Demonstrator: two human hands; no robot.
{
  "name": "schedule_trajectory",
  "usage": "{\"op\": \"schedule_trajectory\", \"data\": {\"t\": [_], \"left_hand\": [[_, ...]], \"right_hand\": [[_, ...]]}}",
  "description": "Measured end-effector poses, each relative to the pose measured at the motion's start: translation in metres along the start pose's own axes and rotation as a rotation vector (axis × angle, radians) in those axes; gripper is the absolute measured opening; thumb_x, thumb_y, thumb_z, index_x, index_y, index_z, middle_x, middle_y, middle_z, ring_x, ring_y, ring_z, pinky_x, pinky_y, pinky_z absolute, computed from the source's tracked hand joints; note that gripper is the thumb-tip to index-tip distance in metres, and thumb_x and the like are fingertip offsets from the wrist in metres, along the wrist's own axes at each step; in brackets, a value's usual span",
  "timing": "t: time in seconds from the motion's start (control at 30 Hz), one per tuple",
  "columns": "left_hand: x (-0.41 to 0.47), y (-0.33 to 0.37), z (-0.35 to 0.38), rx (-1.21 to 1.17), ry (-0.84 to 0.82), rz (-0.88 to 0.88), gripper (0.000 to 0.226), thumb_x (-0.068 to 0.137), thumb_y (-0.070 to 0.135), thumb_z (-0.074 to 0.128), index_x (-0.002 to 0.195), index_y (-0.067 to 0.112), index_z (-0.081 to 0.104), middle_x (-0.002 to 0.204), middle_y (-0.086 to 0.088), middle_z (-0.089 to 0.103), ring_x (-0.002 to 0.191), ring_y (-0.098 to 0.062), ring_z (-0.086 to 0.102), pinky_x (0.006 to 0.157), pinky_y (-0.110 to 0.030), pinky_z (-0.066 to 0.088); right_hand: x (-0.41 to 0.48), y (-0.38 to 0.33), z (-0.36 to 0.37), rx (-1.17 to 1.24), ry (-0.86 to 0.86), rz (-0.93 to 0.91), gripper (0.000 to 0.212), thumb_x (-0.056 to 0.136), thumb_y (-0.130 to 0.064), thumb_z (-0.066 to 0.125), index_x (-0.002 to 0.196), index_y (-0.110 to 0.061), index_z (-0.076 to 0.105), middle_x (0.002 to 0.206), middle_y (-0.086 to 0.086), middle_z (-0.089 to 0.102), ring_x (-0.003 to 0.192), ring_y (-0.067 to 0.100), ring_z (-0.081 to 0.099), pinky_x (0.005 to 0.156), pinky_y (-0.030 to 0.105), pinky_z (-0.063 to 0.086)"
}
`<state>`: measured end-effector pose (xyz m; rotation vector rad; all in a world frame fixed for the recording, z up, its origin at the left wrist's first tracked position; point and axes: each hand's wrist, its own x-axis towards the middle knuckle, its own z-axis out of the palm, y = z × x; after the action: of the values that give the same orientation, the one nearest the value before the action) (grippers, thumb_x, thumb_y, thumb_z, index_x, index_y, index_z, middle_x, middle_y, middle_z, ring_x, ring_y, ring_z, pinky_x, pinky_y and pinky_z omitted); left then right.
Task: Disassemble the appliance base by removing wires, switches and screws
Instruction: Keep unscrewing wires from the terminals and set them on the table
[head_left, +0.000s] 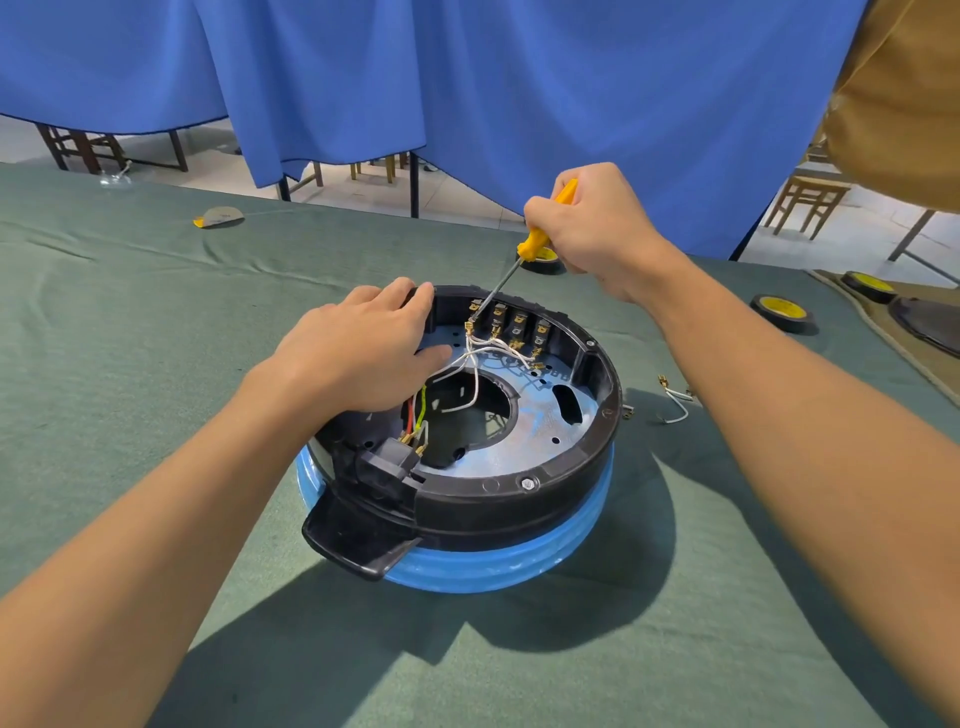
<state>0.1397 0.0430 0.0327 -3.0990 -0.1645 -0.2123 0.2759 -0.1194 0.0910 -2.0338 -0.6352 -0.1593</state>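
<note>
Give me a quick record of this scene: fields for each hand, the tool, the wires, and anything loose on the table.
Left hand: rests on the far-left rim of the base
Right hand: grips the screwdriver by its yellow handle
Tool tip: at the left end of the row of switches
Wires: white wires joined to the switches
Loose on table: short white wire right of the base, tape rolls farther off

Blue curtains (467, 78) hang behind the green-clothed table (156, 312); wooden chairs (805, 202) stand on pale floor (467, 202).
</note>
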Motion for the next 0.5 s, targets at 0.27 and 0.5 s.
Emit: {"op": "schedule_trajectory", "data": {"t": [0.27,0.5], "left_hand": [[-0.001,0.000,-0.001,-0.033,0.011,0.009,0.061,0.097,0.058,0.028,0.146,0.022,0.023,0.146,0.004,0.035,0.135,-0.025,0.033,0.096,-0.047,0.039],[-0.002,0.002,-0.003,-0.060,0.105,0.082,0.059,0.097,0.054,0.039,0.147,0.025,0.038,0.152,-0.011,0.035,0.143,-0.030,0.021,0.111,-0.048,0.025]], "right_hand": [[-0.027,0.007,-0.016,0.099,0.135,-0.007,0.027,0.078,-0.018,0.064,0.062,-0.014,0.042,0.049,0.001,0.043,0.042,0.011,0.043,0.045,0.023,0.033],[-0.062,0.000,-0.047,0.478,0.246,0.019,0.023,0.077,-0.012,0.075,0.067,-0.015,0.055,0.058,0.007,0.055,0.043,0.011,0.043,0.043,0.020,0.030]]}}
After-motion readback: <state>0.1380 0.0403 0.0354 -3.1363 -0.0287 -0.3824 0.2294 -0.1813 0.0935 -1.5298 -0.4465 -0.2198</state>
